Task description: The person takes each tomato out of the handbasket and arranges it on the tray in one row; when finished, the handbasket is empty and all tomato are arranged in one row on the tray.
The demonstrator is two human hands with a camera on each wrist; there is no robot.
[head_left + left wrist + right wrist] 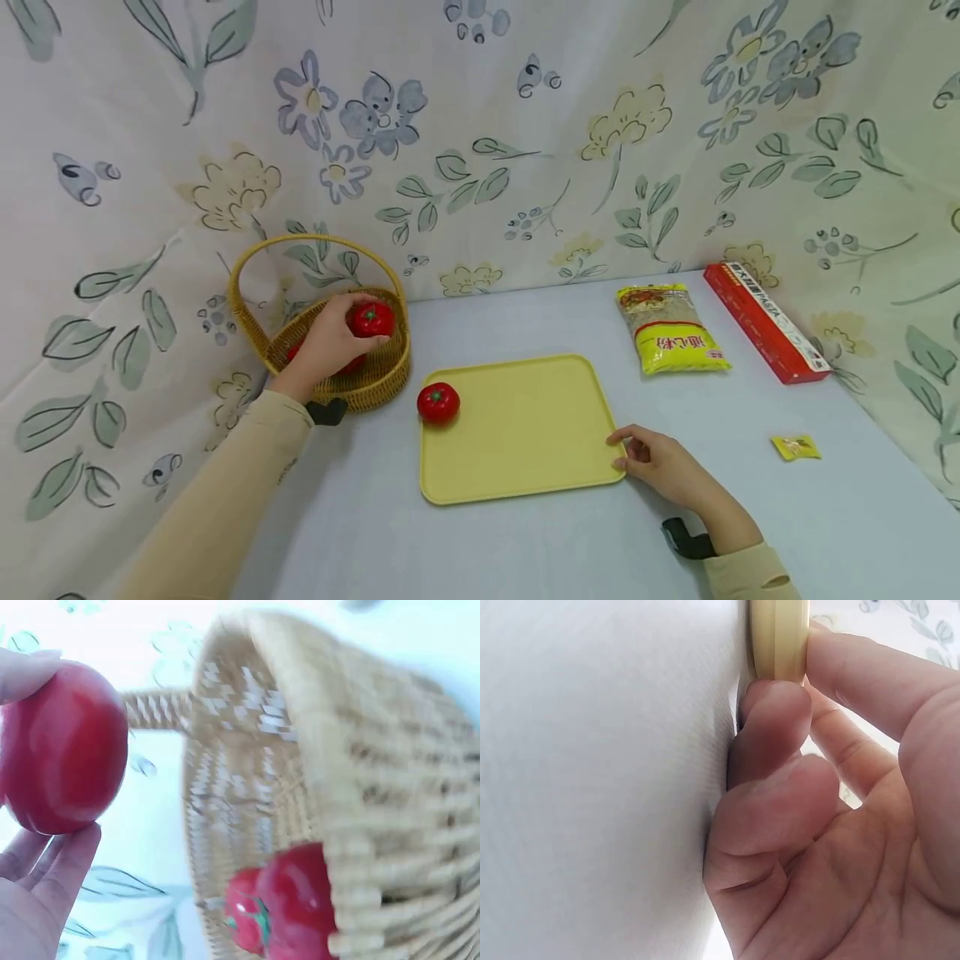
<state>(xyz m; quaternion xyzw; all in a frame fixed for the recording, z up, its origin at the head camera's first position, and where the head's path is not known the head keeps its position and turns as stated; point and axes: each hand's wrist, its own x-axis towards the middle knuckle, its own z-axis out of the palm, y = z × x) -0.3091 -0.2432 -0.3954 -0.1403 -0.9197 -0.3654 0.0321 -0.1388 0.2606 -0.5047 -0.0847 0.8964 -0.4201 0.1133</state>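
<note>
My left hand (324, 343) holds a glossy red tomato (373, 320) over the wicker basket (378, 392). In the left wrist view, fingers and thumb grip that tomato (66, 754) from opposite sides, apart from the basket wall (405, 772). More red tomatoes (300, 900) lie inside the basket, partly hidden by its rim. On the table, a yellow tray (525, 433) has one tomato (438, 403) at its left edge. My right hand (663, 468) pinches the tray's right edge near the front corner; the right wrist view shows curled fingers around the rim (780, 641).
At the back right lie a yellow bag of pasta (675, 332) and a long red pasta box (765, 321). A small yellow packet (796, 447) rests right of my right hand. The basket's tall handle (315, 237) arches up behind my left hand; a floral cloth hangs behind the table.
</note>
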